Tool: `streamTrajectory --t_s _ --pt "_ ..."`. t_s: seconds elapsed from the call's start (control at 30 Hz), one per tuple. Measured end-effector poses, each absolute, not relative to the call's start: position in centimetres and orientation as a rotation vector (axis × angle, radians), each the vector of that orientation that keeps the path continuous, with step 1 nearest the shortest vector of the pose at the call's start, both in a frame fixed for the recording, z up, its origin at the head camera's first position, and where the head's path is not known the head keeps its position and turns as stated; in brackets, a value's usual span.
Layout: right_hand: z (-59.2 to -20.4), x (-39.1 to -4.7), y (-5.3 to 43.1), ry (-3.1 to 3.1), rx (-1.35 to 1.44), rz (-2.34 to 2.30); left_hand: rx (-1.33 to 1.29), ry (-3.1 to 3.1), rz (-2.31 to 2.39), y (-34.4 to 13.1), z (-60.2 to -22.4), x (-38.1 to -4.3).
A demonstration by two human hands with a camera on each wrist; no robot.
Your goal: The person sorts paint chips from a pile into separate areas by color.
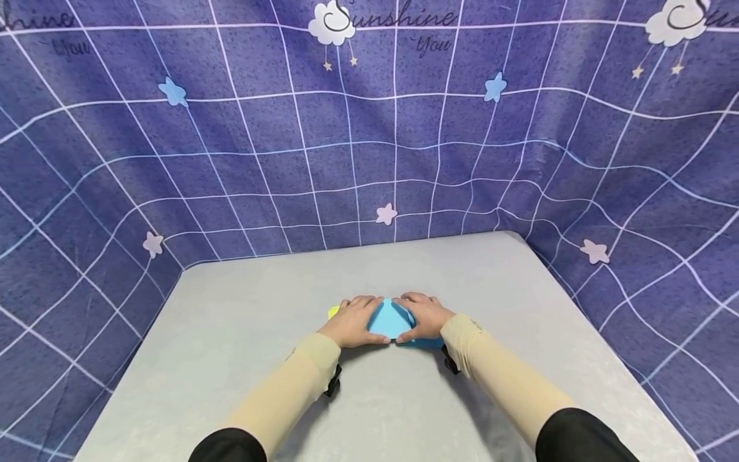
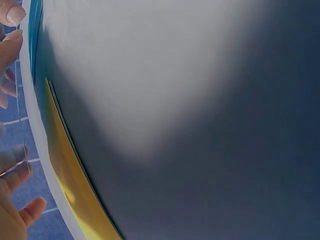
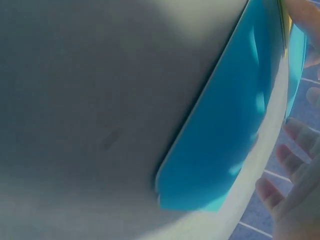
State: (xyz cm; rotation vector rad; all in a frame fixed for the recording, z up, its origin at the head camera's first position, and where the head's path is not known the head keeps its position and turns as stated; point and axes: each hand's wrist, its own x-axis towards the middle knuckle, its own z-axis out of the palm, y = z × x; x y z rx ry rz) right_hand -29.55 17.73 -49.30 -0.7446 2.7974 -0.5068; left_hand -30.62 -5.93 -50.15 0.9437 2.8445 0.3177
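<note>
A light blue sheet point(image 1: 390, 319), like thin card or paper, stands between both hands just above the tabletop. My left hand point(image 1: 355, 322) holds its left edge, thumb at the near side and fingers at the far side. On the opposite edge, my right hand point(image 1: 424, 316) grips it the same way, the two thumbs nearly meeting. Beneath the left hand lies a yellow sheet point(image 2: 75, 180), mostly hidden in the head view. Under the right hand is a flat blue sheet point(image 3: 215, 130) with a straight edge. The wrist views show the fingers only at their borders.
The sheets are near the middle of a pale grey table point(image 1: 260, 301). A purple-blue curtain point(image 1: 346, 167) with a grid and star print hangs round its back and sides. Dark shadows of the arms fall on the tabletop.
</note>
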Motion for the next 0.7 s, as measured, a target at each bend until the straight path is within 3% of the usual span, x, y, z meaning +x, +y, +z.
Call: streamTrajectory --t_s 0.7 --pt "-49.7 -28.5 21.9 2.811 -0.68 -0.552 1.026 2.824 0.294 -1.8 -50.2 -30.4"
